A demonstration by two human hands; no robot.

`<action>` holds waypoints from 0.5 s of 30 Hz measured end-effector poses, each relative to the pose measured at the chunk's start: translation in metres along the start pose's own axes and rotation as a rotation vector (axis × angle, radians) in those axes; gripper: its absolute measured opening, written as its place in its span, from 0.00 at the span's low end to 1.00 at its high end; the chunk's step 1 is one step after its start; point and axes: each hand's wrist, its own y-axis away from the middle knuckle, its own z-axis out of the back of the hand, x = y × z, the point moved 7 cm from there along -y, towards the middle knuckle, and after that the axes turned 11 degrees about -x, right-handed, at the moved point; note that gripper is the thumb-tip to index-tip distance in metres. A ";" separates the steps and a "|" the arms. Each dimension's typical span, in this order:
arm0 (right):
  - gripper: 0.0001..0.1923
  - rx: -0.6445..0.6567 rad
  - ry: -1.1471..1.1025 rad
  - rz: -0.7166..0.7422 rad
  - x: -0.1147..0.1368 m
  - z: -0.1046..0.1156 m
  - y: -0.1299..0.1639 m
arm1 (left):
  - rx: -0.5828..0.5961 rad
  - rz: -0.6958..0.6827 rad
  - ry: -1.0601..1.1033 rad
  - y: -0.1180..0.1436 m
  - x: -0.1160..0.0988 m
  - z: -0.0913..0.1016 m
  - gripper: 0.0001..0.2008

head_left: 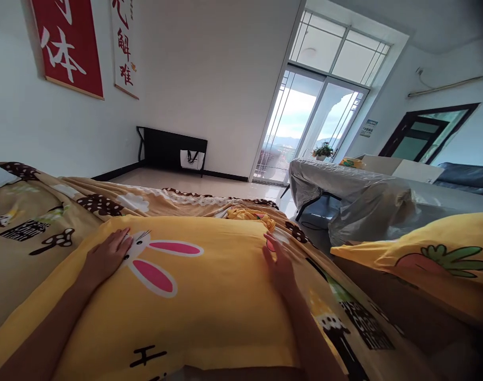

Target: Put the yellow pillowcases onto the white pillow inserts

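left hand [111, 247] and right hand [281, 267], fingers loosely extended, seemingly smooth the rabbit-print pillow [221, 270]; squaring its edges likely comes next

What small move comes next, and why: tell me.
Probably straighten the bunched yellow fabric with the right hand: it lies at the far right corner of the rabbit-print pillow, close to that hand, while the left hand rests on the pillow.

The bare left hand [109, 250] has slender fingers [115, 239]; behind it, the bare left forearm [53, 315] becomes wider. The right hand [280, 264] is also bare, and behind it the right forearm [310, 328] is uncovered.
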 end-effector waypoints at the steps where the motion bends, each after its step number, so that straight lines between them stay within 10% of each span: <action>1: 0.26 0.090 0.002 0.025 0.011 -0.010 0.003 | 0.021 0.040 0.032 0.001 -0.001 0.002 0.32; 4: 0.27 0.311 0.043 0.027 0.024 -0.033 0.013 | 0.048 0.111 0.080 0.004 -0.005 0.007 0.33; 15: 0.09 0.430 -0.333 0.031 0.042 -0.013 0.011 | 0.006 0.114 0.145 0.003 0.001 0.007 0.35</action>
